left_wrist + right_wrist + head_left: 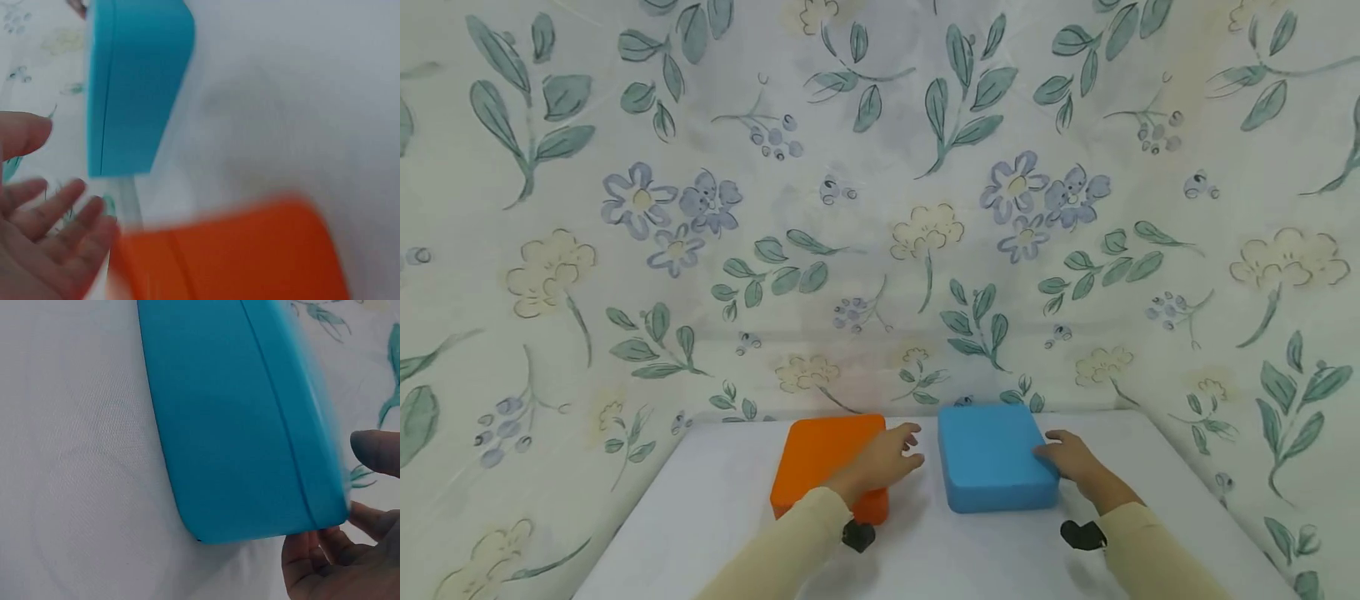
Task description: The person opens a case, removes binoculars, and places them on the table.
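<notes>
An orange box (pixel 808 454) with rounded corners sits at the left of the white table. My left hand (pixel 880 458) reaches over its right side with fingers spread and relaxed, holding nothing; the left wrist view shows the palm beside the blurred orange box (pixel 250 262). To the right stands a similar blue box (pixel 992 450), its lid seam visible in the right wrist view. Beside the blue box's right side is my right hand (pixel 1075 462), its fingers (pixel 306 559) right at the box's corner and its thumb raised off the lid edge.
The white table (pixel 715 483) ends at a flower-patterned cloth (pixel 880 275) behind and at both sides. A gap of bare tabletop separates the two boxes. Dark devices hang under both wrists, one (pixel 858 535) overlapping the orange box's near side.
</notes>
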Demonstrator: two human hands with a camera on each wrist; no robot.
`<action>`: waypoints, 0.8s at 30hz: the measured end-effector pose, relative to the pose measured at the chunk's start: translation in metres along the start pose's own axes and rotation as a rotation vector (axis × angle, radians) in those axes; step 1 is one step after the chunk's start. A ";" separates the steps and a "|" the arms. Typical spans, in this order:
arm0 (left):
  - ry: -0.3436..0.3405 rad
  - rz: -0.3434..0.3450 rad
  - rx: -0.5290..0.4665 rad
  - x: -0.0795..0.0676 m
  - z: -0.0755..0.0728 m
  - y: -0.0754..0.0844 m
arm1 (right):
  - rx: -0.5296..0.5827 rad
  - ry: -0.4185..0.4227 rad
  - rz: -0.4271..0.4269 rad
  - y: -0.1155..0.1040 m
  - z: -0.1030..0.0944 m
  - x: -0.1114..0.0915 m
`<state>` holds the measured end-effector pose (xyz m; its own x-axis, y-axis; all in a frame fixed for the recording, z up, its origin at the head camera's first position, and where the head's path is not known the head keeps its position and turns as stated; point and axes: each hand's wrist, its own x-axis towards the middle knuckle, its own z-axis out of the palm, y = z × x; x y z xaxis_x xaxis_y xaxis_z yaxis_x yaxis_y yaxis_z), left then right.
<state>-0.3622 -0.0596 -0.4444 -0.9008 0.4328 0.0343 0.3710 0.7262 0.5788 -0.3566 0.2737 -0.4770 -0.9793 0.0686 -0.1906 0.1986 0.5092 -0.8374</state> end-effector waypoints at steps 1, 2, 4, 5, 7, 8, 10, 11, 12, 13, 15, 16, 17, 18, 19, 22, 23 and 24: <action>-0.005 -0.038 -0.085 0.005 0.006 0.003 | 0.029 -0.004 0.018 -0.001 0.001 0.001; -0.009 -0.077 -0.167 0.010 0.012 0.005 | 0.054 -0.008 0.034 -0.001 0.001 0.003; -0.002 -0.152 -0.346 0.019 0.023 0.009 | 0.123 -0.021 0.058 0.000 0.001 0.006; 0.005 -0.184 -0.428 0.023 0.027 0.010 | 0.157 -0.024 0.069 0.000 0.000 0.007; 0.027 -0.230 -0.580 0.029 0.032 0.012 | 0.236 -0.034 0.076 0.001 -0.003 0.010; 0.033 -0.252 -0.639 0.032 0.033 0.014 | 0.273 -0.039 0.079 0.001 -0.005 0.012; 0.029 -0.279 -0.714 0.036 0.035 0.017 | 0.330 -0.048 0.078 0.000 -0.009 0.013; 0.017 -0.297 -0.744 0.038 0.035 0.018 | 0.350 -0.050 0.077 0.000 -0.011 0.013; 0.004 -0.315 -0.781 0.039 0.035 0.019 | 0.369 -0.053 0.079 -0.001 -0.013 0.012; -0.012 -0.334 -0.811 0.040 0.035 0.020 | 0.379 -0.054 0.085 -0.002 -0.015 0.012; -0.034 -0.375 -0.877 0.042 0.033 0.022 | 0.393 -0.049 0.106 -0.005 -0.019 0.012; -0.042 -0.400 -0.921 0.043 0.032 0.022 | 0.405 -0.047 0.122 -0.007 -0.021 0.012; -0.047 -0.425 -0.971 0.043 0.030 0.023 | 0.413 -0.049 0.138 -0.009 -0.023 0.012; -0.050 -0.451 -1.022 0.044 0.028 0.023 | 0.417 -0.053 0.155 -0.011 -0.025 0.012; -0.054 -0.473 -1.062 0.045 0.026 0.024 | 0.416 -0.056 0.174 -0.012 -0.026 0.013; -0.085 -0.523 -1.147 0.048 0.019 0.023 | 0.405 -0.074 0.212 -0.015 -0.031 0.013; -0.099 -0.536 -1.160 0.049 0.017 0.024 | 0.400 -0.080 0.221 -0.016 -0.033 0.013; -0.113 -0.545 -1.168 0.050 0.015 0.024 | 0.398 -0.080 0.232 -0.016 -0.034 0.013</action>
<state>-0.3950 -0.0127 -0.4413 -0.8274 0.3142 -0.4654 -0.5031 -0.0466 0.8630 -0.3743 0.2956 -0.4493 -0.9042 0.0675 -0.4217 0.4269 0.1181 -0.8965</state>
